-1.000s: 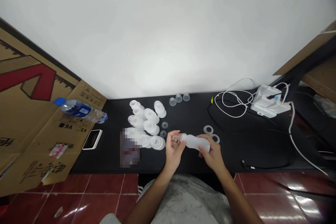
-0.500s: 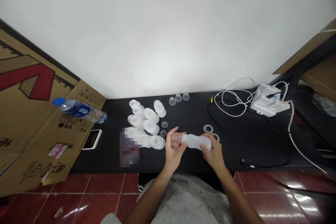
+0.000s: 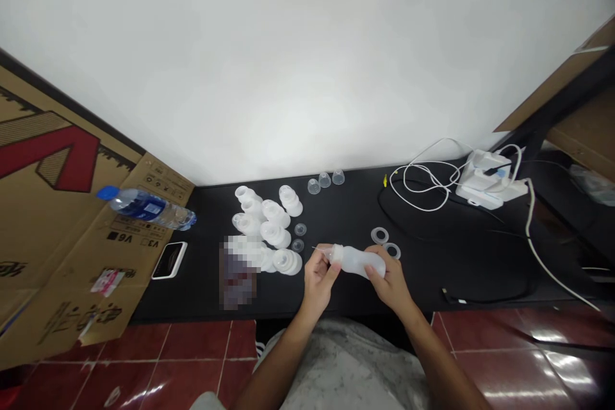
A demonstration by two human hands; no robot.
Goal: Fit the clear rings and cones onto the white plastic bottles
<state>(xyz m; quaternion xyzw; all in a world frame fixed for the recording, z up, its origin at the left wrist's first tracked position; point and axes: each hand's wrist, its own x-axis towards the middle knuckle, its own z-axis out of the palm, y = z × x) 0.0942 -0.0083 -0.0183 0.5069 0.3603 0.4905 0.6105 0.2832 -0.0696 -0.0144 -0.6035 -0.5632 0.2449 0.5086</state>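
A frosted white baby bottle (image 3: pixel 354 261) lies sideways in the air between my hands, over the front of the black table. My left hand (image 3: pixel 319 278) closes round its collar end, where a clear pointed tip sticks out past the fingers. Its rounded base sits in the grip of my right hand (image 3: pixel 390 278). Left of my hands stand several white bottles (image 3: pixel 275 233), bunched together. Two small clear discs (image 3: pixel 298 245) lie beside them. Just behind my right hand are two pale rings (image 3: pixel 379 235).
Three clear caps (image 3: pixel 325 180) line the wall. A power strip (image 3: pixel 485 179) with a tangled white cable (image 3: pixel 425 187) is at right. At left are a phone (image 3: pixel 170 261), a water bottle (image 3: pixel 148 206) and a cardboard box (image 3: pixel 57 230). A blurred patch covers some bottles.
The fingers of my left hand, spread out before, have curled in round the collar end of the baby bottle. My right hand keeps its hold on the base.
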